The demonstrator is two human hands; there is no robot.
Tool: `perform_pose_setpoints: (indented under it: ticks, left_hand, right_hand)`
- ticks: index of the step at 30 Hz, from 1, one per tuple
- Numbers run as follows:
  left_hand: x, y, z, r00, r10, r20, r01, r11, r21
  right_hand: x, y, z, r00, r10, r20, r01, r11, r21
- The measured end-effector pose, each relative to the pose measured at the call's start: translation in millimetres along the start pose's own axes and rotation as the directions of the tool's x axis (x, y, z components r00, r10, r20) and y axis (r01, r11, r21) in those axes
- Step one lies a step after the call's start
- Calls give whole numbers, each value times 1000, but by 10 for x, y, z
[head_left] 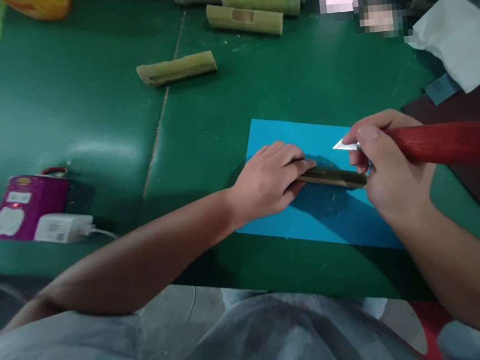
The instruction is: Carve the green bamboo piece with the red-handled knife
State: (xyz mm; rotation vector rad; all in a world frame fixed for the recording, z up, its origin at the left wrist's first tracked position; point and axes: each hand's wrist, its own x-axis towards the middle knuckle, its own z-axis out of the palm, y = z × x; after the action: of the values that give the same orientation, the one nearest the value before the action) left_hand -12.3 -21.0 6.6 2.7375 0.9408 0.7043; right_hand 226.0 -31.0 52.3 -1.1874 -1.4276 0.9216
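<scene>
My left hand (271, 178) lies on a thin dark bamboo strip (335, 177) and presses it down on a blue sheet (310, 218), fingers closed over its left end. My right hand (384, 170) grips a knife with a long red handle (450, 142). Its short pointed blade (343, 145) sticks out past my thumb, just above the strip. The right end of the strip touches my right fingers. Fine shavings lie on the blue sheet under the strip.
Several green bamboo tube sections (176, 69) (245, 18) lie on the green table (91, 114) at the back. A purple box (26, 204) and a white charger (63, 227) sit at the left. White cloth (458, 37) and a dark mat (475, 176) lie at the right.
</scene>
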Motion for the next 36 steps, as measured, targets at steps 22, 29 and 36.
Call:
perform_pose_setpoints:
  ticks: [22, 29, 36]
  left_hand:
    - [4, -44, -9, 989, -102, -108, 95, 994, -61]
    - [39, -90, -29, 992, -117, -40, 117, 993, 9]
    - [9, -137, -91, 996, -64, -70, 63, 998, -21]
  right_hand:
    - [-26, 141, 65, 999, 45, -27, -41, 990, 133]
    - [27, 99, 93, 981, 188, 52, -195, 956, 219]
    - [-69, 95, 62, 993, -102, -58, 112, 971, 210]
